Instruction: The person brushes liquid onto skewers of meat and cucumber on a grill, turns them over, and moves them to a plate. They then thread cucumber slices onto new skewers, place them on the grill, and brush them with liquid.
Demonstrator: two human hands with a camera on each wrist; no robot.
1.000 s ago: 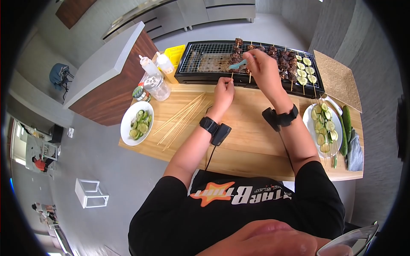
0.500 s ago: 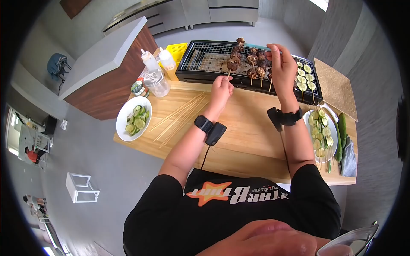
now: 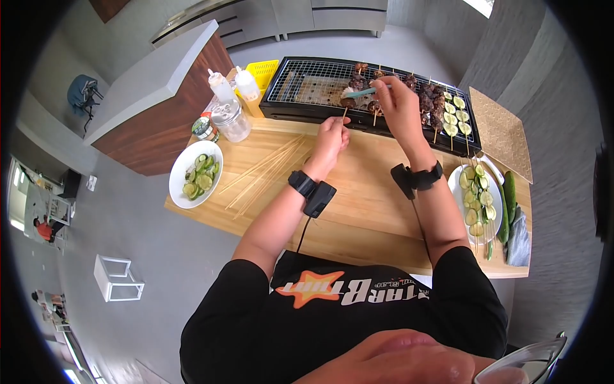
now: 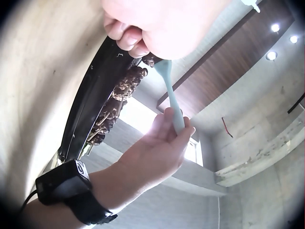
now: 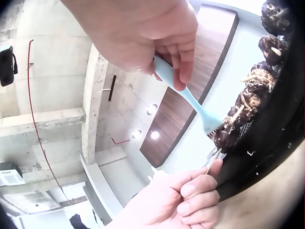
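Note:
At the grill [image 3: 300, 83], my left hand [image 3: 330, 146] pinches the bare end of a wooden skewer [image 3: 345, 116] threaded with dark brown, mushroom-like pieces [image 5: 227, 138]. My right hand [image 3: 401, 110] holds a light blue basting brush [image 5: 190, 100] by its handle. In the right wrist view, the bristles meet the piece nearest my left fingers. The left wrist view shows the brush head [image 4: 163, 67] partly behind my left hand. More dark skewers [image 3: 426, 100] and cucumber-slice skewers [image 3: 456, 110] lie along the grill's right side.
Squeeze bottles [image 3: 248, 85], a shaker jar [image 3: 230, 120] and a yellow basket [image 3: 263, 69] stand left of the grill. Bare skewers [image 3: 262, 169] lie near a bowl [image 3: 181, 196] of cucumber slices. On the right are a plate [image 3: 455, 187] of cucumber skewers, whole cucumbers [image 3: 509, 192] and a cloth [image 3: 519, 240].
The brush was over the left skewer, swung away up and to the right half a second ago, and is back on the skewer now. My left hand keeps its hold on the stick.

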